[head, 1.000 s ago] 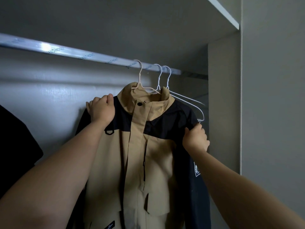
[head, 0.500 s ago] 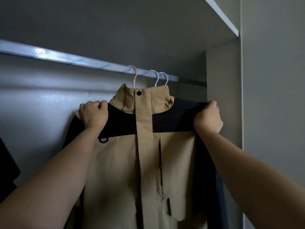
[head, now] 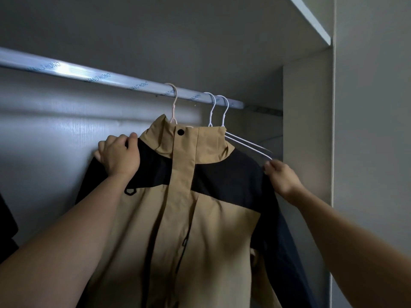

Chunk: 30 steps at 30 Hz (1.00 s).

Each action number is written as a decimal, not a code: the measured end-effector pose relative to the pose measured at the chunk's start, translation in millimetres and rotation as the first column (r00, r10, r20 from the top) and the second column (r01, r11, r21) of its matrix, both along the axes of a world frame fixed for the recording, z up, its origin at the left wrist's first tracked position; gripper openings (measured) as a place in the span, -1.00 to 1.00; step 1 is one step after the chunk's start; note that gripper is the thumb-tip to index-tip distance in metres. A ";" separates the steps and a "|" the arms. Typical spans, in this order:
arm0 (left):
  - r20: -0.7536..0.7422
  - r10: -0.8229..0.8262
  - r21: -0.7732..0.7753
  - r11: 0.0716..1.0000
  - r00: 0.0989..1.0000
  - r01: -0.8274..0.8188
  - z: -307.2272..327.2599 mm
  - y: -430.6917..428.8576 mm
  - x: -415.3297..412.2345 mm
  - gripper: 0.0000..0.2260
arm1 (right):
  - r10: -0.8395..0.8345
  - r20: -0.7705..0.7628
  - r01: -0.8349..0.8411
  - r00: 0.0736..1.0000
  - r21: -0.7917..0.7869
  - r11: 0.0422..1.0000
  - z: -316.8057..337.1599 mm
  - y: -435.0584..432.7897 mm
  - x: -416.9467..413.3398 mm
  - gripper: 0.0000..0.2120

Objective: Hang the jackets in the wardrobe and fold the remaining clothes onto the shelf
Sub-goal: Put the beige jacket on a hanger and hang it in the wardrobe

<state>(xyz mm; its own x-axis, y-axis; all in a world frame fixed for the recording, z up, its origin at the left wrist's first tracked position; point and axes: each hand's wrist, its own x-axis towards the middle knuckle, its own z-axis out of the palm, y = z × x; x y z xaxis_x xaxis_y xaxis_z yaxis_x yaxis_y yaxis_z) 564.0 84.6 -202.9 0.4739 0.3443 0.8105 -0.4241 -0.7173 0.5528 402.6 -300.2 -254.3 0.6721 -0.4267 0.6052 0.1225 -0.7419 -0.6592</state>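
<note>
A tan and black jacket (head: 189, 218) hangs from a pale hanger (head: 174, 103) hooked over the silver wardrobe rail (head: 89, 73). My left hand (head: 119, 155) grips the jacket's left shoulder, fingers curled over the top of the fabric. My right hand (head: 281, 174) pinches the jacket's right shoulder edge, just below the arms of two empty white hangers (head: 222, 112) that hang on the rail to the right.
A dark garment (head: 6, 227) hangs at the far left edge. The wardrobe's side panel (head: 307, 130) stands close on the right, and a shelf (head: 311, 16) runs above. The grey back wall lies behind the rail.
My right hand let go of the raised shoulder and dropped lower, now pinching its edge. The empty white hangers came back into sight. My left hand stayed on the left shoulder.
</note>
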 end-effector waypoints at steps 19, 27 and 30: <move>-0.275 -0.024 -0.161 0.987 0.961 -0.021 -19.3 50.7 5.2 -0.31 | -0.174 0.269 0.289 0.947 -0.483 0.826 52.3 103.7 11.8 -0.62; 0.155 0.228 0.174 0.951 0.961 -0.254 -3.9 69.2 -8.8 -0.44 | -0.340 0.197 0.392 0.920 -0.480 0.785 37.0 95.4 28.8 -0.78; 0.187 0.342 0.199 0.905 0.921 -0.377 -9.6 67.1 -19.1 -0.52 | -0.360 0.189 0.406 0.914 -0.451 0.795 33.7 96.5 30.7 -0.87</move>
<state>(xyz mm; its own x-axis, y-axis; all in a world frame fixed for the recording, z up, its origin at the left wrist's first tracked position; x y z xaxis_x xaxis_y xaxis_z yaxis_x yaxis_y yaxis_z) 544.9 151.7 -212.6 0.2245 0.2682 0.9368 -0.1764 -0.9343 0.3097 433.2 -203.7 -220.6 0.4483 -0.2854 0.8471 -0.1970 -0.9559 -0.2178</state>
